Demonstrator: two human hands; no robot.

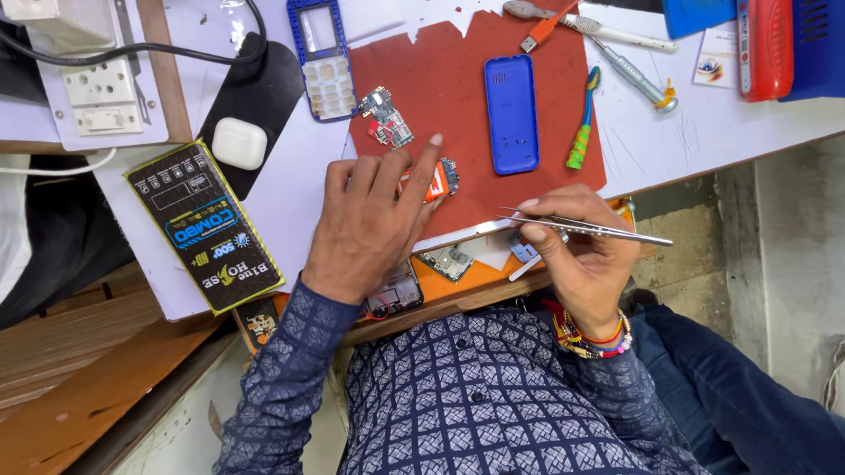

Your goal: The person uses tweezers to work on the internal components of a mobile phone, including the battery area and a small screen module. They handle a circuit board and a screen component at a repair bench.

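On the red mat [454,94] covering your desk [703,130], your left hand [370,226] is pressing fingers down on a small orange-and-metal phone part [436,180]. Your right hand [580,250] is pinching slim metal tweezers [588,228] closed just beside it. A blue phone back cover [511,114] is lying nearby.

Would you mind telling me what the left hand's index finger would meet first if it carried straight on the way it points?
Probably the small circuit board on the red mat, just beyond the left hand; depth is hard to judge.
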